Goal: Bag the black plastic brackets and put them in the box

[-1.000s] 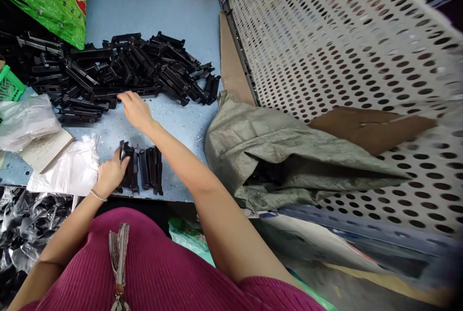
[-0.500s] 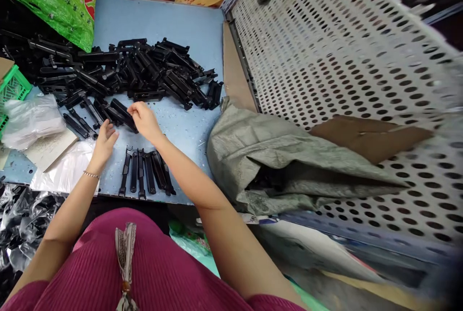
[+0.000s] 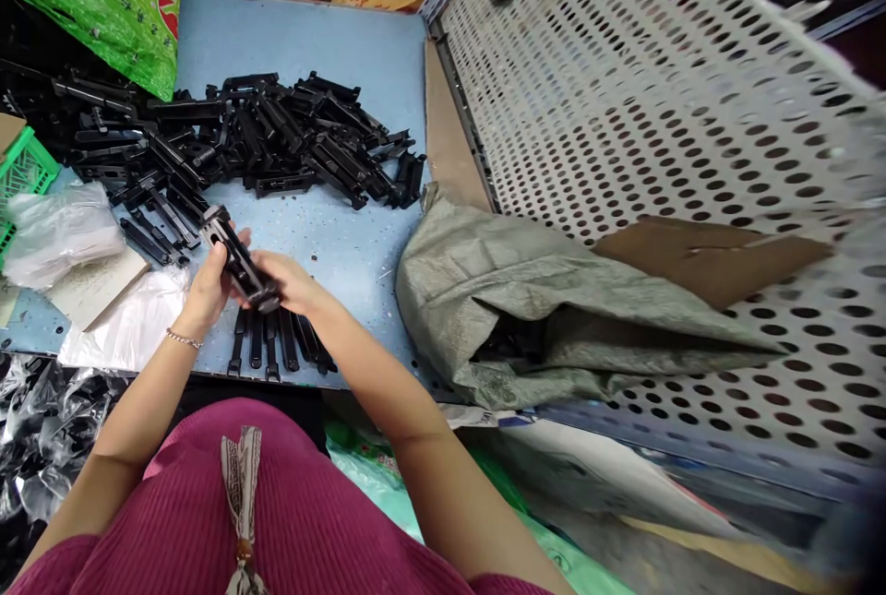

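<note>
Between my two hands I hold a long black part, tilted, its upper end pointing left and away from me. My left hand grips its left side with the thumb on top. At the lower right end, my right hand is closed on it, some fingers hidden underneath. Whether it is one piece or several held together I cannot tell. Just below the hands lies a row of slim black parts at the table's front edge, its upper ends covered. Beyond spreads a large heap of similar black parts.
A blue table carries the heap. At left are clear plastic bags, a flat board and a green basket. A grey-green sack and a white perforated panel stand at right. A green bag overhangs the far left.
The black part has been lifted from the near edge of the heap and brought toward me. Both hands have closed on it, the right one moving nearer my body.
</note>
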`<action>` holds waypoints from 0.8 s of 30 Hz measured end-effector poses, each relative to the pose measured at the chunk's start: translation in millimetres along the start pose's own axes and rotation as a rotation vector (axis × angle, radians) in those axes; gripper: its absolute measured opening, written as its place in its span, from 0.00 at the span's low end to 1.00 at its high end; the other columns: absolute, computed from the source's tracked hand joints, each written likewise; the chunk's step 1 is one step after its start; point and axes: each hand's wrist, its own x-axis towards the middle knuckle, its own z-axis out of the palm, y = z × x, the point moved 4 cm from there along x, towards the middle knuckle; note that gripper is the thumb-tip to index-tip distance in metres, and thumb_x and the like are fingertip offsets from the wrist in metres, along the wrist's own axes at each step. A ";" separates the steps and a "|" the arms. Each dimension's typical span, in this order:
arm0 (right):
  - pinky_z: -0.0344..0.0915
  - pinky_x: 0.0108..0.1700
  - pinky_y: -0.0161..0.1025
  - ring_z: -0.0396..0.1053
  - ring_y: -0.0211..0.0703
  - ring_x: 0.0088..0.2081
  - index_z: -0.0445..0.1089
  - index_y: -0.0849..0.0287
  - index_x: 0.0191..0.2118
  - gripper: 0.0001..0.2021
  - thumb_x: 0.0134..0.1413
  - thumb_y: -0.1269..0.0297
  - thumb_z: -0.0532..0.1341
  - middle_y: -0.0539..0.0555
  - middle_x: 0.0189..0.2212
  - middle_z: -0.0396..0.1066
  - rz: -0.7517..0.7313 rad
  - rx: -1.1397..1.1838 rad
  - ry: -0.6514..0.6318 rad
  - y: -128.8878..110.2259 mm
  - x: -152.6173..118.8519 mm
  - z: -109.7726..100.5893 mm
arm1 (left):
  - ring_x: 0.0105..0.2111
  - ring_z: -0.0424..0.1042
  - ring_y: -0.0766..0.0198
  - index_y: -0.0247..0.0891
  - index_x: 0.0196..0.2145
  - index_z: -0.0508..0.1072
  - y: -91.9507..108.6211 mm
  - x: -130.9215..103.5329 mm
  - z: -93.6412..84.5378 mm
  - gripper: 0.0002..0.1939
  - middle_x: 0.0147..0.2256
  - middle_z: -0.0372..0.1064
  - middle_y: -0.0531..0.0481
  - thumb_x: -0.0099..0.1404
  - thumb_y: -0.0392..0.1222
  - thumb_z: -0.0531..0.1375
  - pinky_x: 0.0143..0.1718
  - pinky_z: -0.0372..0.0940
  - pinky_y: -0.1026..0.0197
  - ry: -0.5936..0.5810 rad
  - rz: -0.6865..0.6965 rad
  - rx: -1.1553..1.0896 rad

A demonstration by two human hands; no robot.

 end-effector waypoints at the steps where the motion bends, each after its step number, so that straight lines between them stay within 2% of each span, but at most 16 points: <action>1: 0.72 0.35 0.42 0.74 0.44 0.29 0.67 0.57 0.38 0.20 0.69 0.45 0.51 0.55 0.30 0.76 0.007 -0.087 0.009 -1.6 -11.1 7.0 | 0.46 0.79 0.52 0.40 0.56 0.70 6.5 -6.7 4.1 0.33 0.53 0.76 0.39 0.70 0.70 0.49 0.39 0.76 0.53 -0.017 -0.004 -0.038; 3: 0.69 0.37 0.42 0.72 0.43 0.29 0.65 0.55 0.34 0.22 0.69 0.43 0.51 0.53 0.28 0.74 -0.019 -0.328 0.144 -10.9 -28.2 9.7 | 0.38 0.78 0.58 0.40 0.49 0.72 16.7 -18.6 7.5 0.27 0.45 0.78 0.43 0.69 0.66 0.55 0.34 0.74 0.58 -0.023 0.007 -0.076; 5: 0.67 0.40 0.42 0.71 0.44 0.32 0.65 0.55 0.34 0.24 0.70 0.39 0.48 0.53 0.30 0.73 -0.128 -0.525 0.349 -27.6 -36.3 3.4 | 0.33 0.75 0.62 0.39 0.44 0.73 21.9 -27.6 8.1 0.23 0.40 0.76 0.46 0.69 0.62 0.58 0.31 0.71 0.61 -0.031 0.017 -0.019; 7: 0.65 0.41 0.42 0.70 0.44 0.35 0.64 0.54 0.35 0.27 0.68 0.34 0.48 0.53 0.32 0.72 -0.245 -0.599 0.489 -41.9 -34.4 -2.5 | 0.29 0.73 0.64 0.39 0.42 0.73 21.7 -33.0 10.4 0.22 0.36 0.75 0.48 0.69 0.63 0.58 0.28 0.69 0.62 -0.066 -0.005 0.036; 8: 0.64 0.40 0.41 0.68 0.44 0.34 0.63 0.54 0.34 0.28 0.66 0.32 0.48 0.53 0.30 0.70 -0.272 -0.583 0.498 -44.8 -29.8 -3.4 | 0.28 0.72 0.64 0.40 0.41 0.73 20.5 -34.1 11.7 0.23 0.35 0.75 0.48 0.69 0.64 0.58 0.27 0.68 0.62 -0.071 -0.016 0.046; 11: 0.62 0.32 0.39 0.62 0.40 0.26 0.58 0.53 0.29 0.30 0.67 0.31 0.43 0.48 0.22 0.62 -0.208 -0.361 0.403 -36.3 -16.3 1.7 | 0.25 0.71 0.64 0.40 0.40 0.73 17.1 -32.5 12.4 0.24 0.30 0.72 0.50 0.68 0.66 0.58 0.25 0.67 0.62 -0.024 -0.014 0.040; 13: 0.60 0.29 0.38 0.61 0.39 0.24 0.59 0.54 0.29 0.31 0.69 0.34 0.38 0.48 0.21 0.60 -0.170 -0.261 0.303 -24.7 -18.9 13.3 | 0.23 0.70 0.64 0.40 0.39 0.73 15.1 -29.3 10.1 0.25 0.26 0.70 0.51 0.67 0.67 0.58 0.23 0.66 0.62 0.008 -0.030 0.033; 15: 0.63 0.33 0.39 0.66 0.42 0.28 0.63 0.55 0.32 0.31 0.70 0.35 0.40 0.51 0.25 0.66 -0.223 -0.382 0.239 -15.5 -32.9 28.5 | 0.22 0.69 0.64 0.38 0.38 0.74 13.7 -26.5 6.7 0.27 0.23 0.69 0.51 0.68 0.68 0.56 0.22 0.66 0.62 0.032 -0.070 0.011; 18: 0.64 0.40 0.43 0.70 0.48 0.37 0.69 0.56 0.36 0.26 0.70 0.39 0.49 0.58 0.33 0.73 -0.363 -0.771 0.196 -4.5 -58.3 51.3 | 0.22 0.71 0.64 0.37 0.40 0.73 10.1 -24.2 5.2 0.29 0.24 0.70 0.50 0.68 0.68 0.54 0.24 0.67 0.62 0.026 -0.181 -0.050; 20: 0.62 0.39 0.43 0.70 0.48 0.37 0.70 0.57 0.35 0.24 0.72 0.44 0.48 0.59 0.32 0.74 -0.398 -0.934 0.158 1.9 -64.8 58.7 | 0.22 0.72 0.64 0.38 0.46 0.71 6.1 -23.6 3.8 0.30 0.26 0.71 0.51 0.67 0.69 0.56 0.25 0.69 0.62 0.028 -0.233 -0.059; 22: 0.61 0.38 0.41 0.70 0.46 0.35 0.70 0.57 0.36 0.23 0.75 0.49 0.46 0.57 0.32 0.74 -0.380 -0.978 0.082 5.3 -57.1 54.3 | 0.25 0.75 0.63 0.41 0.54 0.64 1.6 -23.2 -3.9 0.32 0.30 0.73 0.52 0.64 0.68 0.61 0.27 0.70 0.61 0.079 -0.188 -0.033; 24: 0.61 0.37 0.40 0.71 0.44 0.35 0.71 0.56 0.38 0.22 0.76 0.52 0.46 0.55 0.33 0.75 -0.323 -0.968 0.055 4.1 -34.6 33.5 | 0.29 0.78 0.61 0.44 0.60 0.58 -7.2 -25.2 -17.3 0.35 0.34 0.74 0.52 0.63 0.63 0.63 0.31 0.72 0.59 0.151 -0.127 0.018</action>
